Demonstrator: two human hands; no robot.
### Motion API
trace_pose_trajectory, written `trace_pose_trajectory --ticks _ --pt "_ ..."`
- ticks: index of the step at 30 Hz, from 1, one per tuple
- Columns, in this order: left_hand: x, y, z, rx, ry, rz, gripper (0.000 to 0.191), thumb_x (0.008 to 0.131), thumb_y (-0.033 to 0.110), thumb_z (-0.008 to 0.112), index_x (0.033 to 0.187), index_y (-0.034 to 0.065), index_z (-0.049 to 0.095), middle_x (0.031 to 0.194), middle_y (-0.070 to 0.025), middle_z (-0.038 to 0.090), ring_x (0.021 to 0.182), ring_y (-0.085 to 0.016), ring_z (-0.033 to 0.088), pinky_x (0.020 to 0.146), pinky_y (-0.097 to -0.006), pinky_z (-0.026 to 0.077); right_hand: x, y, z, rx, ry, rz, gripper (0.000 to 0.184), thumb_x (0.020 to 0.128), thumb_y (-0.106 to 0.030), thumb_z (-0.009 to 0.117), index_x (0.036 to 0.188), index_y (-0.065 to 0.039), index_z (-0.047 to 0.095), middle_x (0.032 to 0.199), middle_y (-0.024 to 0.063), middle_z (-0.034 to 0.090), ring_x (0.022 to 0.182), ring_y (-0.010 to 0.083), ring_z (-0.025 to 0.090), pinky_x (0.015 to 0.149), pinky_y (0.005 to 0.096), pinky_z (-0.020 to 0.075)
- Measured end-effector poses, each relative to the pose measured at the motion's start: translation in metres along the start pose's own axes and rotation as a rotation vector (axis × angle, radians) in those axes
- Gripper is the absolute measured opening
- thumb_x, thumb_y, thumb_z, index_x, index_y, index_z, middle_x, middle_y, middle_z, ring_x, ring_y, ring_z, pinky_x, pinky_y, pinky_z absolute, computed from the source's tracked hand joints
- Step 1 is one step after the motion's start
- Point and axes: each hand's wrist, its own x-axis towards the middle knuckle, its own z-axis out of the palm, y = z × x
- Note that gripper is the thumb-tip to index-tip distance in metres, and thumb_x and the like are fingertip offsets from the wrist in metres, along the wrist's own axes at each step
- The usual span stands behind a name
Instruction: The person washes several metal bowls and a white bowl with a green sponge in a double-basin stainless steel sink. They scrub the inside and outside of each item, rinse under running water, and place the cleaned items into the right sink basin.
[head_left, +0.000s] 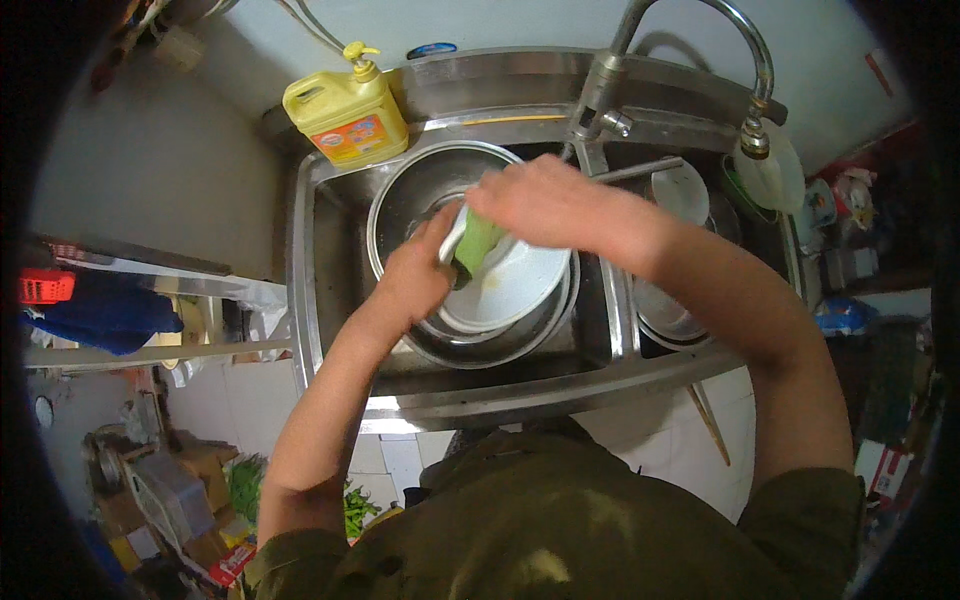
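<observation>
My left hand (418, 274) grips the left rim of a white bowl (517, 289), which is tilted above metal basins in the left sink compartment. A green cloth or scouring pad (476, 244) lies against the bowl's inside, pressed by my right hand (525, 196), whose fingers curl over it at the rim. Under the bowl is a stainless steel basin (397, 176), with another metal rim (487, 364) showing nearer my body. Parts of the bowl's upper edge are hidden by my right hand.
A yellow pump jug (349, 112) stands at the sink's back left corner. The faucet (600, 97) rises behind the divider, its spout arching right. In the right compartment are a white bowl (681, 191) and metal basins (671, 319). A pale bowl (772, 169) rests at the far right.
</observation>
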Motion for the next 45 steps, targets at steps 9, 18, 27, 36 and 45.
trace_pose_trajectory --ticks 9,18,27,36,45 --pt "-0.007 0.002 0.042 -0.906 0.521 -0.262 0.080 0.076 -0.003 0.051 0.151 0.0017 0.025 0.139 -0.0178 0.049 0.129 -0.027 0.047 0.110 -0.0350 0.036 -0.036 -0.021 0.078 1.447 0.596 1.030 0.035 0.095 -0.020 0.061 0.126 -0.007 0.052 0.101 0.0118 0.067 0.083 0.0199 0.068 0.065 0.0376 0.0579" --pt "-0.040 -0.011 0.057 -0.587 0.361 0.015 0.103 0.070 -0.013 0.044 0.159 0.0130 -0.002 0.156 -0.0224 0.022 0.142 -0.036 0.032 0.116 -0.0384 0.028 -0.053 -0.028 0.118 1.112 0.442 0.999 0.037 0.095 -0.015 0.062 0.129 -0.004 0.052 0.110 0.0092 0.067 0.094 0.0158 0.065 0.071 0.0332 0.0560" --pt "-0.023 0.009 0.003 0.013 -0.156 -0.087 0.099 0.074 -0.002 0.059 0.158 0.0158 0.010 0.142 -0.0329 0.042 0.127 -0.052 0.046 0.108 -0.0461 0.042 -0.018 -0.017 0.011 0.102 0.113 -0.009 0.016 0.083 -0.010 0.062 0.097 -0.006 0.056 0.093 0.0150 0.065 0.095 0.0380 0.065 0.075 0.0482 0.0521" --pt "-0.021 0.008 0.018 -0.803 0.235 -0.347 0.093 0.075 -0.005 0.049 0.158 0.0146 0.013 0.141 -0.0182 0.048 0.127 -0.030 0.051 0.109 -0.0349 0.039 -0.035 -0.014 0.061 0.875 0.524 1.007 0.031 0.093 -0.005 0.060 0.124 -0.002 0.053 0.114 0.0130 0.067 0.107 0.0250 0.066 0.085 0.0337 0.0535" --pt "-0.038 0.023 0.046 -0.823 0.313 -0.236 0.100 0.073 -0.011 0.044 0.158 0.0141 -0.002 0.152 -0.0226 0.029 0.133 -0.037 0.044 0.113 -0.0389 0.034 -0.046 -0.078 0.144 1.917 0.590 1.181 0.043 0.099 -0.023 0.060 0.137 -0.009 0.046 0.121 0.0090 0.062 0.091 0.0188 0.065 0.069 0.0337 0.0572"
